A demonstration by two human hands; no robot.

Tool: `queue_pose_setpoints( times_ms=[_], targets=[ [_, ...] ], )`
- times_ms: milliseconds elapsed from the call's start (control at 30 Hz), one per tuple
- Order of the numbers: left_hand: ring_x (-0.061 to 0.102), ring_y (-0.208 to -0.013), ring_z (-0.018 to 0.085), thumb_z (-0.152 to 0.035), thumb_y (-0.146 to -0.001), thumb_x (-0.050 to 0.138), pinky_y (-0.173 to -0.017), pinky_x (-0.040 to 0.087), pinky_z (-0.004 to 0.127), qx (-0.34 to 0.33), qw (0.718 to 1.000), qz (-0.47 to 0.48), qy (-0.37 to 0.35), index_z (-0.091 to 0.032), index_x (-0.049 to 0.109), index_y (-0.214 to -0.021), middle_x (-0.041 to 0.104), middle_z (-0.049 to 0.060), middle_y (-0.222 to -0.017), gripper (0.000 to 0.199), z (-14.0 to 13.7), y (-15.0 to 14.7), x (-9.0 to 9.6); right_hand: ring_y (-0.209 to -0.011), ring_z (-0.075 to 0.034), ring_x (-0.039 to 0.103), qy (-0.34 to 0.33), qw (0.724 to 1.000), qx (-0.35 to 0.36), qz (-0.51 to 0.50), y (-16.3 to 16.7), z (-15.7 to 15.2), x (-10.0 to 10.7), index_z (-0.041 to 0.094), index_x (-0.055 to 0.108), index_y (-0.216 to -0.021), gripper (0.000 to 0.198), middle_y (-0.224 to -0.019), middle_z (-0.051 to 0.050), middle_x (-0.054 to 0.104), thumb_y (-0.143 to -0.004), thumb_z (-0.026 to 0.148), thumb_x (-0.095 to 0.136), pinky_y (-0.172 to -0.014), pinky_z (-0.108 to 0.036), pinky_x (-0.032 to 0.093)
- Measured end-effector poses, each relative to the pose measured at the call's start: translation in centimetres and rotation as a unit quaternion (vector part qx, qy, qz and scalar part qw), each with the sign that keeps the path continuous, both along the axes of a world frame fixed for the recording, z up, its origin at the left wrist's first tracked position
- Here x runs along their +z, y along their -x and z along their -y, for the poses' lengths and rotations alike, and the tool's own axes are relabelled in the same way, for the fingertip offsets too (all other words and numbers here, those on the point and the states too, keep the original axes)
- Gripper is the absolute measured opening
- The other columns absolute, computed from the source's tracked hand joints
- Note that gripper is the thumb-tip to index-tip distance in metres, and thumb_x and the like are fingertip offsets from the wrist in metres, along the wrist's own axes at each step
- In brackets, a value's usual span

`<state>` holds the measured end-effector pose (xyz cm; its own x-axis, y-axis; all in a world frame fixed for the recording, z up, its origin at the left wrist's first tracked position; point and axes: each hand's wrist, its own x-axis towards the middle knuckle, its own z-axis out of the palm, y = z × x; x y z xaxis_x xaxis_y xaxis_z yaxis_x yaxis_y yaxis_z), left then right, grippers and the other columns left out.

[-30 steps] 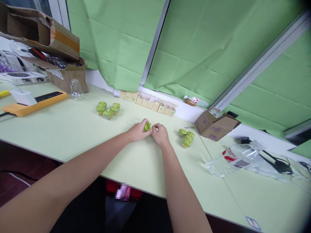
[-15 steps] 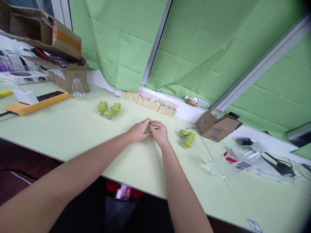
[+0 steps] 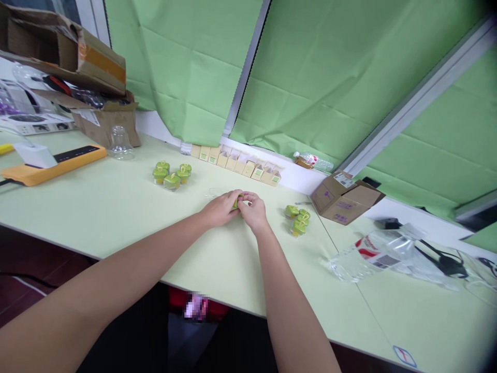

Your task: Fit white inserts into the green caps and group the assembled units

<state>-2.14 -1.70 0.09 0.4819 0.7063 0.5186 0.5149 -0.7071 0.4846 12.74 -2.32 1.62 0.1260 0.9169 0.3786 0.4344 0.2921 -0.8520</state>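
In the head view, my left hand point(image 3: 222, 208) and my right hand point(image 3: 253, 211) meet over the middle of the table. Both have their fingers closed around a small green lid point(image 3: 235, 203), mostly hidden by the fingers. Just beyond my left hand stands a small clear plastic cup point(image 3: 212, 192). Several small clear jars with green lids and yellow loops point(image 3: 172, 180) are grouped to the left of my hands. A second group of green-lidded jars point(image 3: 299, 226) sits to the right.
A row of small cardboard boxes point(image 3: 233, 161) lines the wall. An orange power strip point(image 3: 58, 165) and a clear bottle-shaped piece point(image 3: 120, 144) are at left. At right are an open carton point(image 3: 341, 201) and a large clear plastic bottle point(image 3: 373, 255) lying on its side.
My fingers have shifted slightly around the green lid, which shows less now. The whole view has drifted a little; the jars and boxes stay in place.
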Motion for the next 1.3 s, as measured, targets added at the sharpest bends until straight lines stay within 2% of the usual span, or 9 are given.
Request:
queue_pose_setpoints(
  times_ms=[233, 533, 867, 1100, 1300],
  targets=[
    [0.062, -0.108, 0.027, -0.019, -0.085, 0.053, -0.085, 0.05, 0.038, -0.006, 0.999, 0.021, 0.03, -0.022, 0.041, -0.134, 0.057, 0.012, -0.131, 0.051, -0.09, -0.12, -0.1, -0.106, -0.023, 0.061, -0.01, 1.0, 0.001, 0.019, 0.19, -0.12, -0.23, 0.021, 0.069, -0.07, 0.01, -0.108, -0.006, 0.065, -0.068, 0.025, 0.059, -0.1, -0.039, 0.044],
    [0.062, -0.096, 0.024, -0.018, -0.083, 0.052, -0.075, 0.047, 0.034, -0.026, 0.997, 0.049, 0.044, -0.022, 0.046, -0.127, 0.062, 0.009, -0.117, 0.044, 0.14, -0.05, 0.54, -0.103, -0.022, 0.06, -0.024, 0.999, -0.001, 0.029, 0.1, -0.15, -0.21, 0.021, 0.067, -0.068, 0.01, -0.107, -0.006, 0.064, -0.07, 0.028, 0.058, -0.1, -0.039, 0.043],
    [0.06, -0.094, 0.02, -0.015, -0.082, 0.051, -0.079, 0.047, 0.032, -0.061, 0.992, 0.098, 0.054, -0.02, 0.048, -0.124, 0.062, 0.008, -0.111, 0.043, -0.33, -0.06, 0.18, -0.105, -0.022, 0.061, -0.005, 1.0, 0.002, 0.013, -0.19, -0.09, -0.22, 0.022, 0.07, -0.073, 0.012, -0.107, -0.004, 0.066, -0.07, 0.03, 0.062, -0.1, -0.038, 0.044],
    [0.06, -0.102, 0.022, -0.017, -0.083, 0.053, -0.083, 0.048, 0.034, -0.062, 0.993, 0.083, 0.062, -0.021, 0.048, -0.125, 0.061, 0.009, -0.119, 0.042, -0.19, 0.09, 0.01, -0.097, -0.022, 0.064, 0.017, 0.999, 0.019, -0.022, -0.3, -0.06, -0.33, 0.023, 0.073, -0.069, 0.009, -0.106, -0.004, 0.068, -0.065, 0.027, 0.066, -0.09, -0.037, 0.049],
    [0.06, -0.095, 0.021, -0.016, -0.082, 0.052, -0.078, 0.047, 0.032, -0.055, 0.994, 0.071, 0.056, -0.02, 0.049, -0.123, 0.062, 0.008, -0.113, 0.042, 0.06, 0.03, 0.54, -0.105, -0.022, 0.06, -0.017, 0.999, 0.013, 0.033, -0.19, 0.16, 0.15, 0.022, 0.072, -0.07, 0.011, -0.109, -0.005, 0.063, -0.07, 0.027, 0.062, -0.1, -0.039, 0.043]
  ],
)
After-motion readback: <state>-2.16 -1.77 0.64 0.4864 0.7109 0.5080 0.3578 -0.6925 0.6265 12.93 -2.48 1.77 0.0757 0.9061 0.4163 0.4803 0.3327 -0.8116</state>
